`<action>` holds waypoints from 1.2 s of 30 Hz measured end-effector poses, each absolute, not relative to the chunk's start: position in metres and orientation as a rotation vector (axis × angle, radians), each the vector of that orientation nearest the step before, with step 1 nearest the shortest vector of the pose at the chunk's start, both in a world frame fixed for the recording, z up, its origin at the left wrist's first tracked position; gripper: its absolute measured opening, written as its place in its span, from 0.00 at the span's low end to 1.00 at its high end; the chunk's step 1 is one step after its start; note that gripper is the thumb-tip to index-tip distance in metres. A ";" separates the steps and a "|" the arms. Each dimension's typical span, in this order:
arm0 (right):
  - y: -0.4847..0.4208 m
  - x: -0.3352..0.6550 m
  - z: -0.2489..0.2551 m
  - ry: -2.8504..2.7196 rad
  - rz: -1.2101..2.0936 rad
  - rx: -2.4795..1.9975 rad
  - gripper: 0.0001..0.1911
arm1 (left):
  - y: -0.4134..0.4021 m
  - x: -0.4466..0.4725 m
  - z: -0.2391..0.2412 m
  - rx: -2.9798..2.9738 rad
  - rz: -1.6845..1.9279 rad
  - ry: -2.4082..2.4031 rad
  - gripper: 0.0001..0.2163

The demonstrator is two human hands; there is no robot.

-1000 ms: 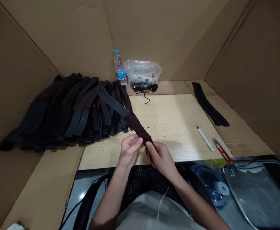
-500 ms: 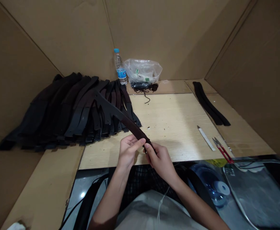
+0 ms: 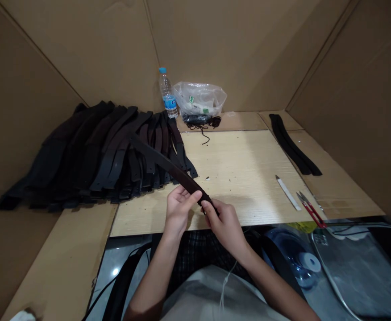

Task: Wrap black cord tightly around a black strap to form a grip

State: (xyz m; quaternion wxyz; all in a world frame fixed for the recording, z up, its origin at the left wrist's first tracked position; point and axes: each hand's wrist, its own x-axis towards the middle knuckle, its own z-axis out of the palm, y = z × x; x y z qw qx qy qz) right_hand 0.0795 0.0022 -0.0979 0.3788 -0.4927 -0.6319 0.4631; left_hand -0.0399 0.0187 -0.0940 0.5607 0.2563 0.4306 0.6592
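A long dark strap with a brownish middle section slants from the pile down to my hands. My left hand grips it from the left, thumb on top. Close beside it, my right hand pinches the strap's near end between thumb and fingers. Small stitch-like bumps run along the strap's right edge by my fingers. The strap's far end overlaps a heap of similar dark straps on the left. What lies under my fingers is hidden.
A water bottle and a clear plastic bag with dark cord stand at the back. On the right lie two black strips, a white pencil-like stick and red thread snips. Cardboard walls enclose the table.
The strap has rolled a little in my hands, so its far part now looks narrower. Both hands stay nearly in place.
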 end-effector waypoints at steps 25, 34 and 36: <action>0.002 0.078 -0.099 -1.668 1.213 -1.256 0.20 | 0.018 -0.043 -0.094 0.545 1.579 1.071 0.15; 0.011 0.087 -0.090 -1.557 1.717 -1.138 0.21 | 0.018 -0.044 -0.090 0.573 1.571 1.005 0.16; 0.011 0.088 -0.090 -1.494 1.804 -1.089 0.22 | 0.018 -0.044 -0.088 0.598 1.550 0.981 0.16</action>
